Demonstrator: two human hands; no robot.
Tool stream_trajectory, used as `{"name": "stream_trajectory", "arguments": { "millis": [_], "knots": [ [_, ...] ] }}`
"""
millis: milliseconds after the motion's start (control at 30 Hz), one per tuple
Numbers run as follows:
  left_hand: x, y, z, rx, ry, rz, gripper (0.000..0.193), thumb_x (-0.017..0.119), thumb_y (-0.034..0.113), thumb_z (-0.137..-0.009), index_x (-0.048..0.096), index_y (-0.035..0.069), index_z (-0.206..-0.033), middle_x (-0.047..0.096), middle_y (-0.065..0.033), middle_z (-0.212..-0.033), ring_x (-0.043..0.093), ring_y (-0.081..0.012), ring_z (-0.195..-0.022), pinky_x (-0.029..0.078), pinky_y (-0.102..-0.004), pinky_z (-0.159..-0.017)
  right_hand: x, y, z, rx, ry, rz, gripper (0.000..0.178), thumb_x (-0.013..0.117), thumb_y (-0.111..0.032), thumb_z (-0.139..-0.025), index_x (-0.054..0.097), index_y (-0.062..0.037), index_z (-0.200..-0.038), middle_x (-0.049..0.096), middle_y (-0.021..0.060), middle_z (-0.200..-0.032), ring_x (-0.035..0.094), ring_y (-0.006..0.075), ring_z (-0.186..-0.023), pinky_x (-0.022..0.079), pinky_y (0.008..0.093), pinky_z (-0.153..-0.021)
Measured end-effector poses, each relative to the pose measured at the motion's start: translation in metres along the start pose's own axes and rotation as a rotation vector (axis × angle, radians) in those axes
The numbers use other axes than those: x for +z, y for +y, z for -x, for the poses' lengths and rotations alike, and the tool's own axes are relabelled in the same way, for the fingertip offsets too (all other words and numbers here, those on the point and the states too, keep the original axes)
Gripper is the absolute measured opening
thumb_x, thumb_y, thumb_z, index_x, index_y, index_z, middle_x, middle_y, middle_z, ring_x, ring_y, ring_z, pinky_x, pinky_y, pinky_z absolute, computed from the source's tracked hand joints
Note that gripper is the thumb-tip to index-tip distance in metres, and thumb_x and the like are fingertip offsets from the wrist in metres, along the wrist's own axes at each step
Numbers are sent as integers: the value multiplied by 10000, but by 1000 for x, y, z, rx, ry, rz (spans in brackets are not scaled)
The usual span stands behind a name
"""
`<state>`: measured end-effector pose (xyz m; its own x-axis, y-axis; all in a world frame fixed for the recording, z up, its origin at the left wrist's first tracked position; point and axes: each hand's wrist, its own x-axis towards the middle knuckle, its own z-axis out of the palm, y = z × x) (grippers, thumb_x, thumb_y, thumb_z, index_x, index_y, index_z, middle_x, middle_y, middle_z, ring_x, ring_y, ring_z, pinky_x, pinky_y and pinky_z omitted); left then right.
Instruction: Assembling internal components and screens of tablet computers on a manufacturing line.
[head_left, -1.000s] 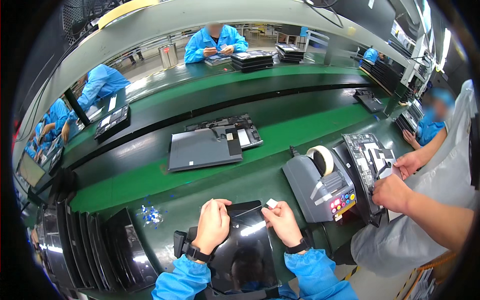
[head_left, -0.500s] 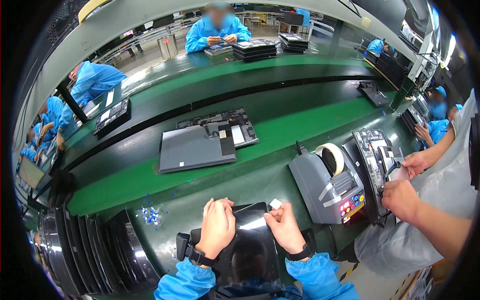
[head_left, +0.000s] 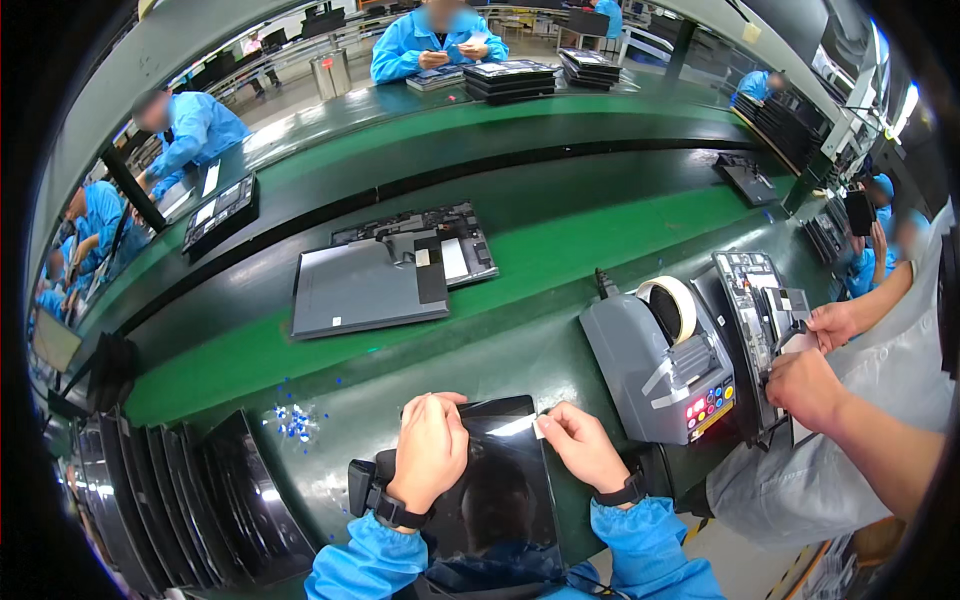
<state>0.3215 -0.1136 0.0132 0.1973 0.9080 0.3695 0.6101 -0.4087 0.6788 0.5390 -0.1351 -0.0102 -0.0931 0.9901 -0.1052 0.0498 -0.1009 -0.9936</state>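
Observation:
A glossy black screen panel [head_left: 500, 500] lies in front of me on the green bench, its top end pointing away. My left hand [head_left: 430, 455] is closed over the panel's upper left edge, fingers curled together. At the upper right edge, my right hand [head_left: 585, 450] pinches a small white piece [head_left: 539, 429] against or just beside the panel. Most of that piece is hidden by the fingers, and its kind does not show.
Black panels [head_left: 170, 490] stand in a row at left, near blue-and-white scraps [head_left: 295, 422]. A grey tape dispenser [head_left: 655, 365] stands at right; beyond it a co-worker's hands [head_left: 810, 385] work on an opened laptop [head_left: 745, 310]. Laptop parts [head_left: 370, 285] lie on the green belt ahead.
My right hand has turned and brought the white piece down from above the panel's corner to its right edge. My left hand stays in nearly the same place.

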Motion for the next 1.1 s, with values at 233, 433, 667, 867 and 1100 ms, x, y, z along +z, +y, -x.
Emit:
{"name": "stream_trajectory", "arguments": {
  "millis": [233,433,667,867,1100],
  "knots": [
    [3,0,0,1,20,-25,26,461,1,-843,438,13,-841,638,-168,-979,537,-359,-905,393,-452,-867,8,-14,11,-7,155,542,275,670,-205,-867,510,-25,-734,539,49,-662,497,140,-562,387,300,-505],
    [2,6,-1,49,18,-209,384,618,130,-816,473,-5,-1144,530,-176,-1229,436,-380,-1220,300,-499,-1051,27,-32,27,-218,604,836,203,734,-180,-774,569,-65,-747,583,89,-809,570,292,-667,457,394,-565],
    [9,5,0,40,-38,-386,574,636,216,-806,418,-27,-1279,369,-208,-1379,255,-378,-1358,154,-553,-1119,39,-22,27,-493,498,983,80,697,-111,-786,657,-55,-827,597,85,-791,580,282,-739,476,387,-645],
    [10,2,6,73,8,-435,534,611,202,-803,442,-35,-1250,372,-218,-1370,248,-383,-1357,163,-566,-1110,35,-15,11,-43,287,748,453,542,-361,-917,629,27,-702,613,262,-728,604,441,-750,458,503,-661],
    [-4,17,12,108,155,-436,489,616,186,-802,463,-44,-1207,406,-233,-1335,284,-381,-1337,196,-569,-1096,29,17,1,-188,283,443,466,454,-351,-971,608,50,-790,606,272,-761,596,436,-739,446,461,-655]
  ]
}}
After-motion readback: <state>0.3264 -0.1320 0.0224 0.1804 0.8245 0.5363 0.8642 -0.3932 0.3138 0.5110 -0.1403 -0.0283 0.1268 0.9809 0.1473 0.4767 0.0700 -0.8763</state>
